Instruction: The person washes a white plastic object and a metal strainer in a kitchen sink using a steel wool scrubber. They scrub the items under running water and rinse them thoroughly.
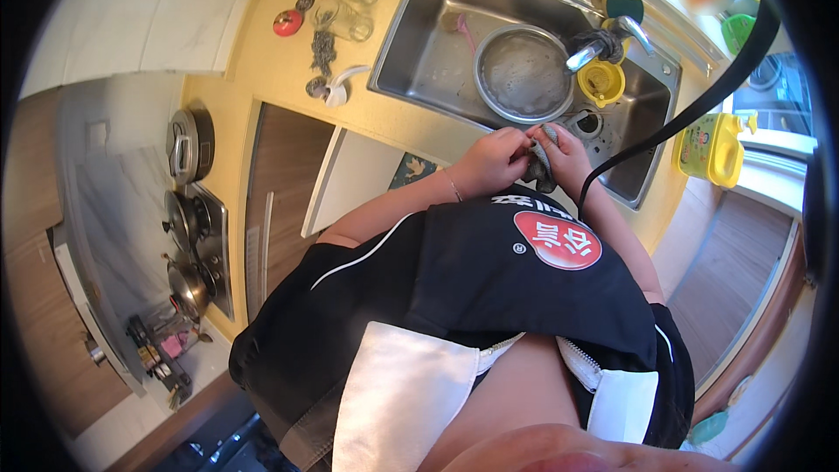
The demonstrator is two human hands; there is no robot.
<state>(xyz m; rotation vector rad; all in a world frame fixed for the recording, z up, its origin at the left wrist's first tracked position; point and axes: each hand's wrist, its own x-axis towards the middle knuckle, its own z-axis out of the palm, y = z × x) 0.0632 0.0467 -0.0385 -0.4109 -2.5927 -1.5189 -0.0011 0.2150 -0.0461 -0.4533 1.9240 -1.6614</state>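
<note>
A wadded grey cloth [542, 162] is bunched between my hands at the near edge of the sink [419, 44]. Both sets of fingers are closed on it: my left hand [491, 160] from the left, my right hand [564, 160] from the right. Just beyond them in the sink stands a round metal basin [524, 74] with cloudy water in it. The faucet [603, 46] reaches over the basin's right rim, with a dark cloth or mesh wrapped on it. A yellow strainer basket [601, 83] sits beside the basin, and the drain hole [587, 125] lies in front of it.
A pink-handled brush [463, 29] lies in the sink. Glass jars [343, 19], a red round item [287, 24] and a white spoon [336, 87] stand on the yellow counter at left. A yellow jug [721, 149] is at right. Pans [183, 218] sit on the stove; a cabinet door [336, 179] hangs open.
</note>
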